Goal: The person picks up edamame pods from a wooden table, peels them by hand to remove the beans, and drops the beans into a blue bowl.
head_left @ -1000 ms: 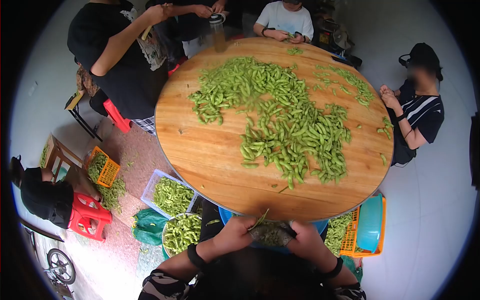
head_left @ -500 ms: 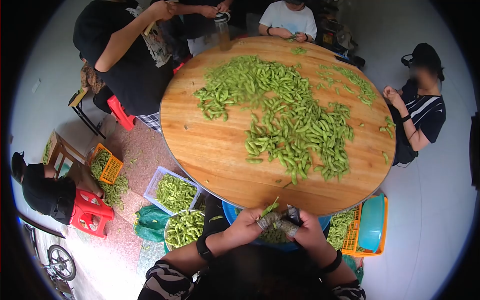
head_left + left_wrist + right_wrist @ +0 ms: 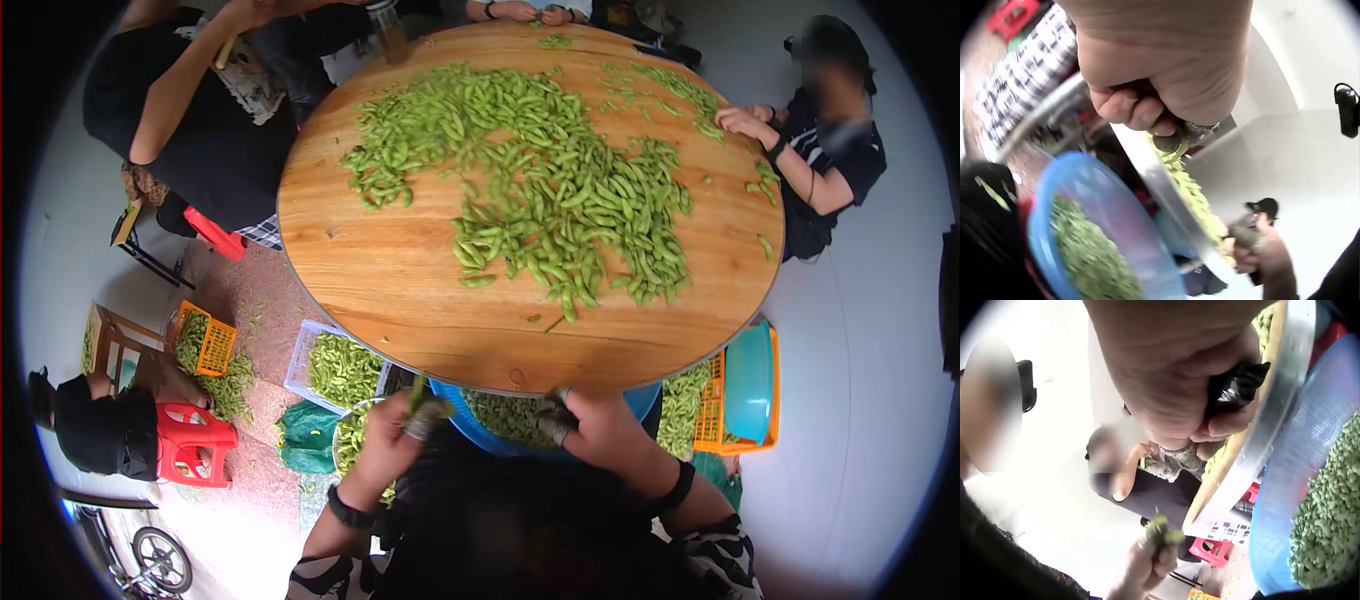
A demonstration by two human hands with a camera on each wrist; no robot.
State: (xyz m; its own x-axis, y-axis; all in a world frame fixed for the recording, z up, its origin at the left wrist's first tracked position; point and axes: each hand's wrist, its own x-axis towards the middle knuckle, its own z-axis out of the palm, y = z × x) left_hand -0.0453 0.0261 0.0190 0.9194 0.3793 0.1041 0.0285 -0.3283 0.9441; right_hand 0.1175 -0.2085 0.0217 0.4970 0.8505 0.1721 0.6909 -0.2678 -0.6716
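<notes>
near one blue basin (image 3: pixel 1272 531), two curled hands (image 3: pixel 598 430) hover.

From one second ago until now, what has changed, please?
The left hand moved leftward, apart from the right hand, still holding a pod. The person at the right now reaches a hand to the table. The bean pile and the blue basin stayed in place.

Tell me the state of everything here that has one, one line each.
Left hand: curled, gripping a green pod
Right hand: curled, no pod visible
Green pods: loosely heaped on table
Blue basin: partly filled with green beans
Lilac crate: holding pods
Red stool: occupied
</notes>
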